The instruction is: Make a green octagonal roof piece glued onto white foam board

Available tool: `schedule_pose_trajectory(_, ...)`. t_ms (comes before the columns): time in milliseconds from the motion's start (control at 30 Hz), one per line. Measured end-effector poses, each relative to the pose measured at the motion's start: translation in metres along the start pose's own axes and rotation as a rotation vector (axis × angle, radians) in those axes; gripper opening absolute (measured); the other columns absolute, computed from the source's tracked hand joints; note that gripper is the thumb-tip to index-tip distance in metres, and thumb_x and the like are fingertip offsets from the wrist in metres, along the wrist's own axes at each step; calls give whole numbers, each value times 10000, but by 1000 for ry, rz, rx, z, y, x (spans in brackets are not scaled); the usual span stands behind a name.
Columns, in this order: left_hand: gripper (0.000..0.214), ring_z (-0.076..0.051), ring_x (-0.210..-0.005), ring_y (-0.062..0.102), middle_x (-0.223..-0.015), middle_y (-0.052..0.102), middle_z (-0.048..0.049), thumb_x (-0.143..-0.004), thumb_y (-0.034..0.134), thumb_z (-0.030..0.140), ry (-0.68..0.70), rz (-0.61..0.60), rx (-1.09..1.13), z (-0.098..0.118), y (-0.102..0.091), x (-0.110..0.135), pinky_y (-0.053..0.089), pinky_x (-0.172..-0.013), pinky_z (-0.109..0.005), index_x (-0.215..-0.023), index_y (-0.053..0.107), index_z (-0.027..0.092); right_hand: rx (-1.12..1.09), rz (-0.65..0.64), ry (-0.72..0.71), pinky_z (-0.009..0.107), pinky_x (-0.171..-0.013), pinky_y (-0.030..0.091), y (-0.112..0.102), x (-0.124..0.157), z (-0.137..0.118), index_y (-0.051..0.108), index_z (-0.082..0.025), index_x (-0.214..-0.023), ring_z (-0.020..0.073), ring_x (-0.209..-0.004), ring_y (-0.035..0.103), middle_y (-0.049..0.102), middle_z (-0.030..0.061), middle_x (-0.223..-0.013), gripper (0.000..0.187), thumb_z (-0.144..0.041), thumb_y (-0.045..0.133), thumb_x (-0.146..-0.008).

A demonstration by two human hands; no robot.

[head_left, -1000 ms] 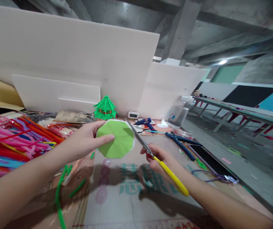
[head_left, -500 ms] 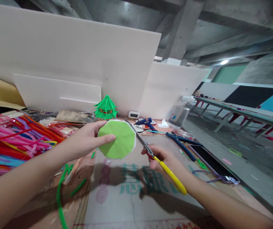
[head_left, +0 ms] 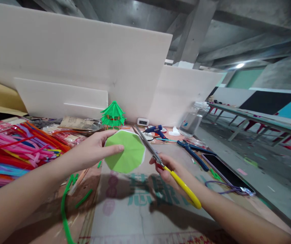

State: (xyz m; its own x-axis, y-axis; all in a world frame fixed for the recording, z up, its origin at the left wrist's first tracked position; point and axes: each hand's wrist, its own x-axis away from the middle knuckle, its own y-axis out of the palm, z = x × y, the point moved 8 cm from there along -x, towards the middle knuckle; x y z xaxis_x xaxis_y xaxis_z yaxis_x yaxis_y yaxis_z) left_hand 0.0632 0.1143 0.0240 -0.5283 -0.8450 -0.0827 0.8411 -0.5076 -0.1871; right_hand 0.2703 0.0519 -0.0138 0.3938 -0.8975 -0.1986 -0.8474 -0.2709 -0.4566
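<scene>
Between the thumb and fingers of my left hand (head_left: 104,146) is a light green, many-sided piece of paper (head_left: 128,157) with a thin white edge showing along its top and right. My right hand (head_left: 169,167) is closed on yellow-handled scissors (head_left: 151,149), whose blades point up and left and lie by the paper's right edge. I cannot tell whether the blades touch the paper. Beyond the paper stands a small green pavilion-shaped model (head_left: 113,114) with a tiered roof.
Bundles of coloured pipe cleaners (head_left: 20,149) lie at left. A glue gun (head_left: 157,130), a small digital clock (head_left: 142,121), a plastic jug (head_left: 192,118), blue-handled pliers (head_left: 193,154) and a phone (head_left: 225,171) sit behind and to the right. White boards (head_left: 71,57) stand at the back.
The green paper has turned slightly and dropped a little in my left hand. The scissors have shifted only slightly in my right hand.
</scene>
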Motion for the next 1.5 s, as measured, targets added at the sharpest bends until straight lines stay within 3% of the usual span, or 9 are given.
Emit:
schedule_pose_trajectory(367,377,-231,-901,733,-970,774,5,-778,756,270,-15,-74,8,-4,7,0,590,-754,-299,-1147,683,238,54,39,35,263,-556,265,-6,-3,8,584,-175,-982,135,-628,355,422,-29,-709,724,-850,573,-720)
schedule_pose_trajectory(567,368,-252,-928,729,-1028,771,-28,-811,725,410,-15,-112,-125,-9,11,-4,585,-760,-320,-1113,679,205,25,48,116,256,-530,286,-7,-4,22,611,-182,-977,135,-594,380,481,-26,-677,556,-655,740,-715)
schedule_pose_trajectory(700,391,-266,-1011,707,-1126,746,-51,-820,696,431,-17,-138,-287,-15,16,-8,570,-805,-328,-1130,658,196,65,132,76,252,-521,299,-13,-5,23,593,-179,-1023,126,-596,377,455,-26,-713,495,-624,651,-814)
schedule_pose_trajectory(867,478,-290,-1035,696,-1119,731,-88,-774,708,407,-28,6,-321,-18,2,-13,565,-831,-359,-1165,602,154,64,119,-20,258,-512,378,-17,-2,13,492,-185,-1166,121,-602,420,489,16,-854,605,-729,436,-908)
schedule_pose_trajectory(1000,468,-288,-985,705,-1088,741,-79,-784,697,423,-8,33,-288,-21,-1,-15,566,-779,-352,-1171,621,169,66,94,-36,280,-588,450,-15,-1,6,477,-195,-1098,146,-686,493,501,31,-894,577,-735,460,-896)
schedule_pose_trajectory(1133,466,-276,-988,707,-1129,742,-79,-808,671,441,-45,-80,-194,-34,21,-15,558,-770,-332,-1185,631,169,78,94,-16,288,-596,464,-13,-2,7,493,-197,-1044,152,-690,499,511,31,-876,560,-736,452,-898)
schedule_pose_trajectory(1233,477,-283,-1000,704,-1140,740,-98,-823,647,510,-62,-136,-231,-42,34,-14,553,-793,-340,-1146,650,159,2,92,-5,304,-615,488,-12,-4,15,497,-194,-1120,165,-701,523,524,34,-867,584,-733,448,-900)
schedule_pose_trajectory(1367,573,-303,-1084,672,-1214,703,-116,-803,681,537,-16,-64,-333,-40,28,-14,537,-880,-389,-1235,603,170,-28,125,8,319,-620,497,-15,-7,25,507,-197,-1206,179,-715,536,522,34,-861,619,-725,494,-884)
schedule_pose_trajectory(1500,579,-291,-1064,680,-1232,684,-124,-817,693,464,0,-61,-227,-42,25,-15,550,-839,-380,-1296,548,173,-46,151,25,298,-573,478,-16,-10,31,524,-202,-1168,153,-646,494,501,5,-797,606,-723,540,-858)
